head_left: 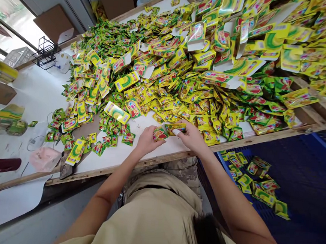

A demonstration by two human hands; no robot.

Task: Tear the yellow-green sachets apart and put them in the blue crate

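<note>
Close to the front edge of the white table (175, 143), my left hand (148, 140) is closed on a green and red packet (159, 134). Just to its right, my right hand (191, 136) pinches a yellow packet (176, 128) between thumb and fingers. The two packets nearly meet; whether they touch I cannot tell. Directly beyond my hands rises a heap of small yellow packets (164, 99). Left of my left hand lie loose green packets (128, 138) and a flat yellow box (117, 112).
Printed boxes (198, 32) lie over the heap. A wooden rim (263, 139) borders the table. Below right, a blue crate (311, 178) holds several filled packs (264, 192). At left are a dark red cup (5, 166), a pink bag (45, 158) and a black wire rack (45, 52).
</note>
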